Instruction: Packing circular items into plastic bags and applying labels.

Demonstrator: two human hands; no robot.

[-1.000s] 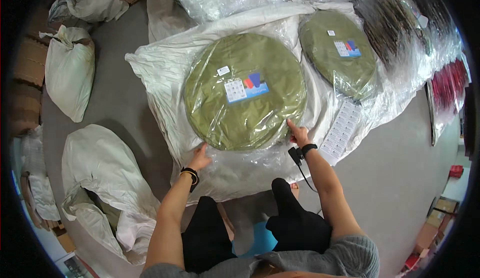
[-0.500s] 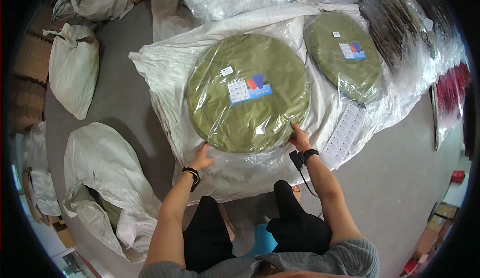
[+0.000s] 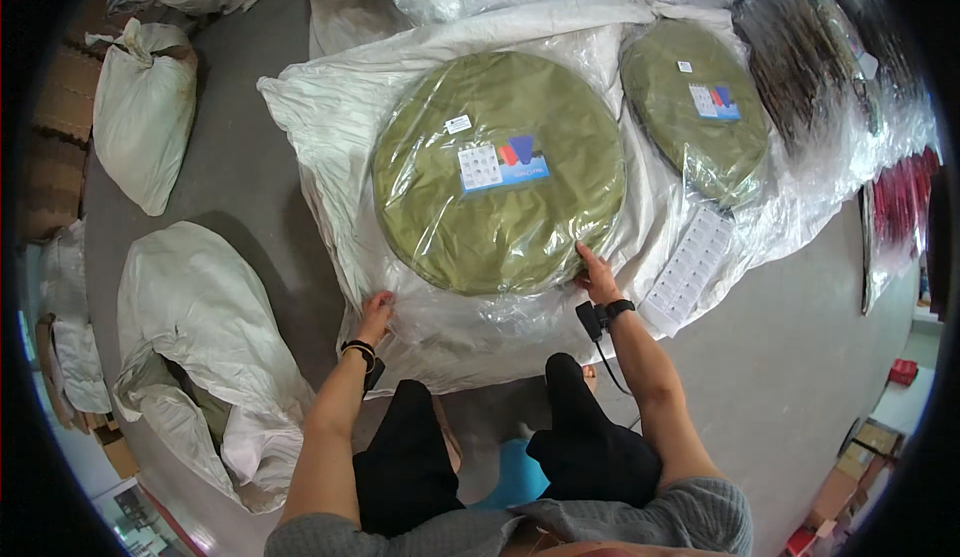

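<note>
Floor [image 3: 800, 377] of grey concrete carries a white plastic sheet [image 3: 330, 147] spread ahead of both hands. Large round olive disc [image 3: 498, 172], wrapped in clear film, lies flat on the sheet between and beyond the hands. Smaller olive disc [image 3: 695, 107] lies further out, right of the right hand. Label sheet [image 3: 690, 267] lies just right of it. Right hand [image 3: 597, 277] rests fingers extended against the large disc's near edge. Left hand [image 3: 377, 315] lies flat, fingers apart, on the film just short of the disc
</note>
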